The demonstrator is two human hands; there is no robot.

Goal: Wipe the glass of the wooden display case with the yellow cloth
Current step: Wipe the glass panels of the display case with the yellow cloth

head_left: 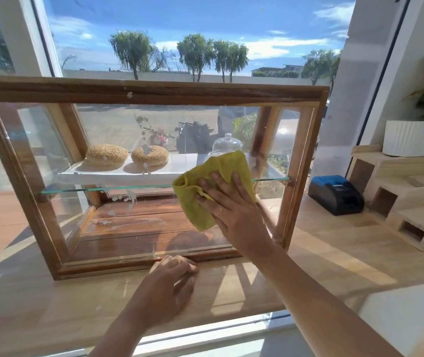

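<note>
The wooden display case (151, 92) stands on the counter in front of me, its front glass (118, 215) marked with white smears at the centre and lower left. My right hand (234, 210) lies flat on the right part of the glass, pressing the crumpled yellow cloth (200, 176) against it with fingers spread. My left hand (172, 282) rests on the counter with its fingers curled at the case's bottom frame, holding nothing. Inside, two sesame bagels (128, 154) sit on a white board on a glass shelf, beside a glass dome (227, 145).
The light wooden counter (321, 266) carries a black and blue receipt printer (335, 194) to the right of the case. Further right stand stepped wooden blocks (399, 199) and a white planter (414, 137). A large window is behind the case.
</note>
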